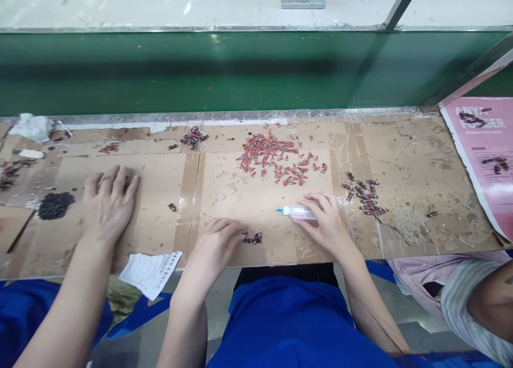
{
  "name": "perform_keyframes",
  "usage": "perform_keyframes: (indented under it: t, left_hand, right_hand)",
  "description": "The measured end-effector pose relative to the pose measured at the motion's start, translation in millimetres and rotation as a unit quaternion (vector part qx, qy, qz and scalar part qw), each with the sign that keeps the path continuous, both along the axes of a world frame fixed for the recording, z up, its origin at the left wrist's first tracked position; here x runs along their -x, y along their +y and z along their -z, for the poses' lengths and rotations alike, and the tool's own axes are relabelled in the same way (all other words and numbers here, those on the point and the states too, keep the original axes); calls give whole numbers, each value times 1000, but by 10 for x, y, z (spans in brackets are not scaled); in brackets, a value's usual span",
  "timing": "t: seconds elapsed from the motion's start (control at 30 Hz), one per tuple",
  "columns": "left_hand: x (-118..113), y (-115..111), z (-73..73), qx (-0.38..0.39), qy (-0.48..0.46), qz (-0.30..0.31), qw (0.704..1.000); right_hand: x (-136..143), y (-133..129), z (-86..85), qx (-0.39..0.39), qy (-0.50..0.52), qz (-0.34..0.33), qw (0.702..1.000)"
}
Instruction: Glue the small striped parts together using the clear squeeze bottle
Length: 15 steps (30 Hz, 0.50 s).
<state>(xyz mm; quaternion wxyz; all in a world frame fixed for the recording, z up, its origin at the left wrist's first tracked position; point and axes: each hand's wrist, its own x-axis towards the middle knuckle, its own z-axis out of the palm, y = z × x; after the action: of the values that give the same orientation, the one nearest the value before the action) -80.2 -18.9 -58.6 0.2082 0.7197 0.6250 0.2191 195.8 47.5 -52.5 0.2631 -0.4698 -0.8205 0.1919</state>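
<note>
In the head view my right hand [326, 223] is closed around a small clear squeeze bottle [302, 212]. The bottle lies nearly level, its thin blue nozzle pointing left. My left hand [218, 242] rests low over the cardboard with its fingers curled together. Its fingertips meet the left end of a short row of small dark pieces [253, 238]; what they pinch, if anything, is too small to make out. Beyond both hands spreads a loose pile of small red parts with metallic ends [266, 151].
A co-worker's hand [110, 202] lies at the left, beside a heap of black pieces [56, 205]. Dark red parts [366, 197] are clustered at the right. A paper slip [150, 274] overhangs the front edge. A green panel [200, 74] borders the back; a pink poster [484, 159] lies far right.
</note>
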Motion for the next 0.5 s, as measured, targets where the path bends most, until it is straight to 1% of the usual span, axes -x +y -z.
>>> perform_keyframes:
  t: [0.07, 0.13, 0.2, 0.27, 0.33, 0.4, 0.5]
  left_hand:
    - [-20, -18, 97, 3, 17, -13, 1000]
    - [-41, -14, 152, 8, 22, -24, 999]
    - [-63, 14, 140, 14, 18, -34, 999]
    - [-97, 68, 74, 20, 1, -34, 999]
    - [-158, 141, -8, 23, -39, -21, 999]
    - [-249, 219, -64, 19, -103, -17, 994]
    - [-391, 304, -70, 11, -184, -56, 981]
  right_hand:
    - [1, 20, 27, 10, 19, 4, 1000]
    - [-14, 29, 19, 33, 60, 9, 998]
    - [-23, 20, -18, 76, 113, 28, 990]
    - [-12, 1, -65, 128, 173, 61, 975]
    - [19, -13, -99, 171, 242, 100, 950]
    - [64, -10, -105, 202, 314, 139, 917]
    - [149, 19, -73, 239, 421, 193, 854]
